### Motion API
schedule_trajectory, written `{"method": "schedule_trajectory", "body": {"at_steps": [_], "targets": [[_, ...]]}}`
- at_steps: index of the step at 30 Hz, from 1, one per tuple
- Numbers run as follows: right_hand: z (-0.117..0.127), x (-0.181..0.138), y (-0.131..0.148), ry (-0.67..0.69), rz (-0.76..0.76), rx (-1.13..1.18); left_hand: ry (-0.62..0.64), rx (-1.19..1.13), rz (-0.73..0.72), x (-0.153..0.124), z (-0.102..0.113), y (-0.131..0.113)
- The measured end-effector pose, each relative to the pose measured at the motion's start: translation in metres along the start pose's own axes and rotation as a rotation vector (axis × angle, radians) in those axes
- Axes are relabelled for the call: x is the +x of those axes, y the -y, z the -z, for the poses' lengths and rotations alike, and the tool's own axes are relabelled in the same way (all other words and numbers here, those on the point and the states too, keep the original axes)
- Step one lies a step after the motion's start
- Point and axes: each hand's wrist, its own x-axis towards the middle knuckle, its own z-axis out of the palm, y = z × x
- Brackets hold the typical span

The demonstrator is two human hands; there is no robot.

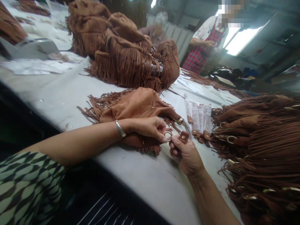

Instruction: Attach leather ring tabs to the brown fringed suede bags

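Observation:
A brown suede bag with fringe lies on the pale table in front of me. My left hand rests over its near side, thumb and fingers closed on a metal ring. Close by on the right, my right hand grips the leather end of a strap that carries a brass stud. Clear wrapping covers the strap, which runs up to a buckle at the bag's right corner. The two hands nearly meet at the ring.
Several plastic-wrapped straps lie beyond my right hand. A pile of fringed brown bags fills the right side; another heap stands behind. A grey device sits far left. Two people are across the table, one in a checked apron.

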Motion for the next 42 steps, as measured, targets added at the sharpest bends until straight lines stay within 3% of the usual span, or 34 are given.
{"method": "schedule_trajectory", "body": {"at_steps": [4,7,11,16,20,25,30,37,42], "targets": [[0.001,0.002,-0.001,0.005,-0.004,0.038,-0.294,0.882,0.078,-0.015,-0.026,-0.034],[-0.001,0.000,0.000,0.010,0.045,0.031,-0.426,1.161,0.118,-0.021,-0.053,-0.042],[0.004,-0.006,0.003,0.042,0.028,-0.062,-0.510,1.196,0.105,-0.017,-0.072,-0.027],[0.022,-0.013,0.003,0.160,-0.070,-0.155,-0.410,1.183,0.065,-0.011,-0.062,-0.016],[0.026,-0.013,0.000,0.173,0.025,-0.207,-0.371,1.111,0.095,-0.008,-0.051,-0.017],[0.029,-0.013,0.005,0.159,0.125,-0.494,-0.364,1.102,0.057,-0.008,-0.047,-0.012],[0.041,-0.019,0.019,0.344,-0.004,-0.623,-0.376,1.131,0.008,-0.011,-0.048,-0.008],[0.044,-0.019,0.023,0.605,-0.154,-0.602,-0.269,1.116,-0.081,-0.015,-0.051,-0.007],[0.039,-0.015,0.017,0.621,-0.202,-0.571,-0.178,1.125,-0.097,-0.013,-0.050,-0.009]]}}
